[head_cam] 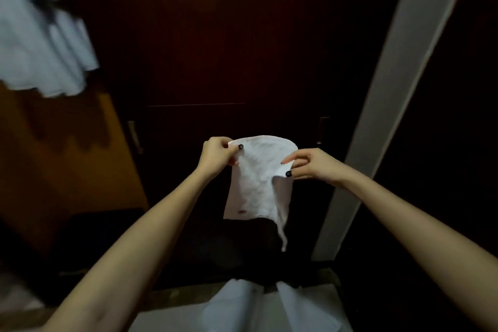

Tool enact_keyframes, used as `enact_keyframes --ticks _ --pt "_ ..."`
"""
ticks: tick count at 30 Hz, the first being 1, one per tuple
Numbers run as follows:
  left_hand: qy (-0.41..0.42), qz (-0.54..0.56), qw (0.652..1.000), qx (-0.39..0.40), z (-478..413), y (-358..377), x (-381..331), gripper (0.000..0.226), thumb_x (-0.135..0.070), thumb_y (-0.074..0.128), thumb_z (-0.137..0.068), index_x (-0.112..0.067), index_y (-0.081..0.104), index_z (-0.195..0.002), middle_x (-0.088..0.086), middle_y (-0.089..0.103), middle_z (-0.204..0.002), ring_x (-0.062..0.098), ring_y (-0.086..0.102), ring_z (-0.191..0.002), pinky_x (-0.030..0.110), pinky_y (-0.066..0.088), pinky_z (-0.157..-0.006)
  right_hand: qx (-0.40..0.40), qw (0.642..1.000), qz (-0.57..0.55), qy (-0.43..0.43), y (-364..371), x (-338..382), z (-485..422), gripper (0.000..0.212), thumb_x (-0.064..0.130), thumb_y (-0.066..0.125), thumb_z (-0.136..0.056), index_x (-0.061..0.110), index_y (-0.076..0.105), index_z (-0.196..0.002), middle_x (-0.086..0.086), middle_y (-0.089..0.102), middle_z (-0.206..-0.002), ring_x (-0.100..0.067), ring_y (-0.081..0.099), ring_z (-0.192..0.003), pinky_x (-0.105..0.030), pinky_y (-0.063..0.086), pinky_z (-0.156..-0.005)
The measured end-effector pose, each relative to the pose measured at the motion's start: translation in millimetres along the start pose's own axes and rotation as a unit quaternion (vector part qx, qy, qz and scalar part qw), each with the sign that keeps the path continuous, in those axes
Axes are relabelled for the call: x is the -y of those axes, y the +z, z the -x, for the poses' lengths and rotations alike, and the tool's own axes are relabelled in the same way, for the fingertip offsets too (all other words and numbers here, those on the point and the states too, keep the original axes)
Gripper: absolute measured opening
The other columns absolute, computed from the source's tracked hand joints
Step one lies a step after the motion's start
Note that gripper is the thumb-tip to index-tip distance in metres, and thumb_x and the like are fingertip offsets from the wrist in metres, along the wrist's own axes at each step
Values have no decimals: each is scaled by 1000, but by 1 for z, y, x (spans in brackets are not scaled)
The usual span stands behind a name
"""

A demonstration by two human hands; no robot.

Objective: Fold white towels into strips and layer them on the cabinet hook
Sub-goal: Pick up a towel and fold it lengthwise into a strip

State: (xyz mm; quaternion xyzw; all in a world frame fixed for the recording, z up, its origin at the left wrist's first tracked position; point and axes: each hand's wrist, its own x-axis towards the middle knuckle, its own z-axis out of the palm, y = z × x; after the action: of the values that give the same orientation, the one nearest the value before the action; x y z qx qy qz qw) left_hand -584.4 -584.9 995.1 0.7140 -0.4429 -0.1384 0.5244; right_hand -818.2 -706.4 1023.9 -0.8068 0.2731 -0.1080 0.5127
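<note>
A small white towel (256,183) hangs in the air in front of a dark cabinet door (229,48). My left hand (218,155) pinches its upper left corner. My right hand (310,164) pinches a folded-over edge on its right side. The towel's lower part droops, with a narrow tail hanging down at the right and a small red mark near the bottom hem. At the upper left, several white towels (40,43) hang in blurred layers; the hook itself is hidden behind them.
An orange-brown cabinet side (62,156) stands at the left with a metal handle (134,137) beside it. A pale door frame (390,89) runs diagonally at the right. White cloth (242,307) lies at the bottom of the view near my legs.
</note>
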Motion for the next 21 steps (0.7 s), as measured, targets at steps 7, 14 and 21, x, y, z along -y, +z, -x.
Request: enact_keyframes --ticks 7,14,21 --pt "-59 111 991 -42 32 -141 52 12 -8 59 -95 -3 67 -88 12 68 -75 14 71 -66 19 56 -62 14 985 107 -138 140 93 -82 5 7 70 -87 5 70 -82 -7 70 -69 -9 64 -61 -16 47 -61" --pt "-54 106 993 -21 60 -295 111 18 -7 51 -99 5 62 -108 14 65 -79 6 69 -65 16 55 -65 37 956 175 -235 296 178 -150 6 24 74 -86 22 71 -81 8 54 -85 -1 51 -75 -10 36 -67" --pt "-53 60 997 -6 75 -437 171 28 -14 47 -102 2 68 -95 -8 60 -66 -2 54 -59 11 43 -60 40 948 170 -265 440 265 -213 13 19 69 -89 18 65 -76 -2 60 -125 -15 56 -112 -33 43 -97"
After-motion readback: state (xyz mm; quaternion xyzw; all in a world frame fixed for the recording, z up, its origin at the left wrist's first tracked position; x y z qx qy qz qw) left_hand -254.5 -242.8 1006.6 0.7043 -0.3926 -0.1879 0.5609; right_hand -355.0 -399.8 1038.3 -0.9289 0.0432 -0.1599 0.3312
